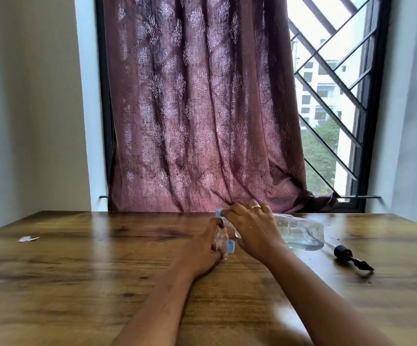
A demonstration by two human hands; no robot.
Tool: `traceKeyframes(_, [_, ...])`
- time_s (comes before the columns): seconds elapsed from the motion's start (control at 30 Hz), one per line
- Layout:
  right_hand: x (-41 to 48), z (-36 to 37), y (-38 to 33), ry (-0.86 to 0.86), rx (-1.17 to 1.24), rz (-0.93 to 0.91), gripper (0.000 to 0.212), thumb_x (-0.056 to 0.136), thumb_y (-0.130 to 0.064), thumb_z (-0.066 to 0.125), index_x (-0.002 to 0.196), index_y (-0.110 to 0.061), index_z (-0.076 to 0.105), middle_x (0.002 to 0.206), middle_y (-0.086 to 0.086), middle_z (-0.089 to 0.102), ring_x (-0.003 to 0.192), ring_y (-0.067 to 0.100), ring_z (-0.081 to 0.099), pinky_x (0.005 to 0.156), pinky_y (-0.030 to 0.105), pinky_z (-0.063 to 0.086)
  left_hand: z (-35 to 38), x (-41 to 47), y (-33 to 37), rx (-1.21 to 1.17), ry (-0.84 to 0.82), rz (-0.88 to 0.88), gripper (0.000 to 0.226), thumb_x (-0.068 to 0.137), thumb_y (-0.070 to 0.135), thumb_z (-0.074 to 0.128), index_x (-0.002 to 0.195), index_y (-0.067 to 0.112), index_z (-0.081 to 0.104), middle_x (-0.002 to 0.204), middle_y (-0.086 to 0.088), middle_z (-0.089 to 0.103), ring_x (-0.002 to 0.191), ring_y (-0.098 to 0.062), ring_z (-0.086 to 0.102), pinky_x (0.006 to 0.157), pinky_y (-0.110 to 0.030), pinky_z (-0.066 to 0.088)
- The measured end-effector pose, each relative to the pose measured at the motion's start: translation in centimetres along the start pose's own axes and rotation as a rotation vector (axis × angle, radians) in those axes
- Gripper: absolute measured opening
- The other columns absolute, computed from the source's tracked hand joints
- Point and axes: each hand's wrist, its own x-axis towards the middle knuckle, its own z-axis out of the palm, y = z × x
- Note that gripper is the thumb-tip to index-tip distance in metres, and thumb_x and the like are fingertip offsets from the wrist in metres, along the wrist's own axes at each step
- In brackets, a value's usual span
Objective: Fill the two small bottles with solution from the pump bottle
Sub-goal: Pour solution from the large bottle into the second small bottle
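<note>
Left grip: left hand (208, 248) is closed around a small clear bottle (221, 242) standing upright on the tabletop (90, 270), fingers wrapped round its far side.
Right grip: right hand (249, 229) is curled over the neck end of the large clear bottle (299, 232), fingertips pinching a blue cap (219, 213); a ring (255, 207) sits on one finger.
Small bottle: clear, open-topped; motion blur hides whether any liquid is in it.
Second small bottle: something clear shows just behind the first, under the right hand, but I cannot tell its outline.
Loose blue cap (231, 245): lies on the tabletop just right of the small bottle, between the two hands.
Large bottle: lies tilted on its side to the right of the small bottle, neck towards it, with a little clear liquid pooled in its lower end.
Pump head (352, 257): black, with its thin tube attached, lies on the tabletop right of the large bottle, apart from it.
Scrap (28, 238): small white piece far left of the small bottle, near the tabletop's left edge.
Open room: bare wood stretches left of and nearer than the small bottle; the back edge lies just behind it, against the curtain (197, 108).
</note>
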Motion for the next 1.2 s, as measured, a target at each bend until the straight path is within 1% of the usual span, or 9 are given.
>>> traceKeyframes(0.1, [0.0, 0.0, 0.0, -0.008, 0.004, 0.011, 0.063, 0.047, -0.019, 0.085, 0.104, -0.033, 0.061, 0.092, -0.012, 0.064, 0.085, 0.024, 0.062, 0.065, 0.038, 0.050, -0.1, -0.1, 0.3, 0.006, -0.008, 0.009, 0.063, 0.081, 0.014, 0.062, 0.130, 0.032, 0.027, 0.086, 0.000, 0.065, 0.074, -0.018, 0.059, 0.069, -0.029, 0.045])
traceKeyframes(0.2, [-0.2, 0.1, 0.1, -0.006, 0.011, 0.017, 0.063, 0.045, -0.018, 0.085, 0.103, -0.033, 0.063, 0.091, -0.012, 0.065, 0.083, 0.025, 0.062, 0.065, 0.038, 0.050, -0.1, -0.1, 0.4, 0.021, -0.013, 0.014, 0.066, 0.081, 0.012, 0.060, 0.134, 0.031, 0.025, 0.085, 0.002, 0.062, 0.073, -0.017, 0.055, 0.069, -0.027, 0.042])
traceKeyframes(0.3, [-0.2, 0.2, 0.1, 0.004, 0.016, 0.018, 0.060, 0.048, -0.021, 0.085, 0.102, -0.033, 0.062, 0.090, -0.013, 0.065, 0.082, 0.024, 0.062, 0.065, 0.037, 0.050, -0.2, -0.2, 0.5, 0.017, -0.020, 0.012, 0.066, 0.081, 0.015, 0.061, 0.134, 0.030, 0.025, 0.089, -0.003, 0.066, 0.075, -0.021, 0.057, 0.072, -0.031, 0.046])
traceKeyframes(0.43, [-0.1, 0.2, 0.1, -0.001, 0.016, 0.021, 0.061, 0.047, -0.022, 0.086, 0.103, -0.033, 0.063, 0.091, -0.012, 0.065, 0.082, 0.024, 0.063, 0.066, 0.037, 0.050, -0.2, -0.2, 0.5, 0.013, -0.019, -0.002, 0.065, 0.081, 0.017, 0.062, 0.131, 0.033, 0.024, 0.093, -0.007, 0.069, 0.085, -0.027, 0.064, 0.079, -0.038, 0.052])
traceKeyframes(0.57, [-0.1, 0.0, 0.0, -0.014, 0.010, 0.019, 0.062, 0.046, -0.022, 0.087, 0.103, -0.033, 0.063, 0.092, -0.012, 0.065, 0.082, 0.024, 0.063, 0.067, 0.037, 0.050, -0.1, -0.2, 0.4, 0.004, -0.024, -0.002, 0.064, 0.081, 0.016, 0.062, 0.130, 0.033, 0.025, 0.093, -0.005, 0.070, 0.081, -0.024, 0.063, 0.076, -0.036, 0.051])
traceKeyframes(0.83, [0.0, -0.4, -0.2, -0.053, -0.020, 0.022, 0.059, 0.046, -0.020, 0.087, 0.099, -0.032, 0.065, 0.089, -0.011, 0.066, 0.082, 0.025, 0.063, 0.067, 0.038, 0.051, -0.1, -0.2, 0.4, -0.020, -0.022, -0.008, 0.066, 0.082, 0.020, 0.065, 0.130, 0.036, 0.024, 0.095, -0.004, 0.069, 0.085, -0.022, 0.064, 0.078, -0.035, 0.050])
traceKeyframes(1.0, [0.1, -0.6, -0.2, -0.065, -0.020, 0.028, 0.060, 0.041, -0.021, 0.087, 0.096, -0.032, 0.066, 0.087, -0.012, 0.066, 0.081, 0.025, 0.064, 0.065, 0.038, 0.051, 0.0, -0.2, 0.5, 0.003, -0.013, -0.012, 0.067, 0.084, 0.021, 0.064, 0.135, 0.033, 0.022, 0.092, -0.003, 0.067, 0.079, -0.018, 0.062, 0.069, -0.030, 0.046])
traceKeyframes(1.1, [0.0, -0.8, -0.3, -0.084, -0.018, 0.028, 0.060, 0.044, -0.020, 0.086, 0.098, -0.032, 0.066, 0.090, -0.012, 0.066, 0.083, 0.025, 0.064, 0.066, 0.039, 0.051, -0.1, -0.2, 0.7, 0.002, -0.024, -0.021, 0.069, 0.085, 0.022, 0.063, 0.137, 0.034, 0.019, 0.097, -0.005, 0.067, 0.085, -0.021, 0.064, 0.076, -0.033, 0.050])
traceKeyframes(1.2, [0.0, -0.9, -0.3, -0.100, -0.008, 0.033, 0.062, 0.044, -0.018, 0.086, 0.101, -0.031, 0.065, 0.093, -0.011, 0.066, 0.085, 0.026, 0.064, 0.068, 0.039, 0.051, -0.1, -0.2, 0.7, 0.022, -0.027, -0.026, 0.069, 0.086, 0.020, 0.063, 0.138, 0.033, 0.019, 0.099, -0.006, 0.067, 0.086, -0.022, 0.064, 0.077, -0.035, 0.051])
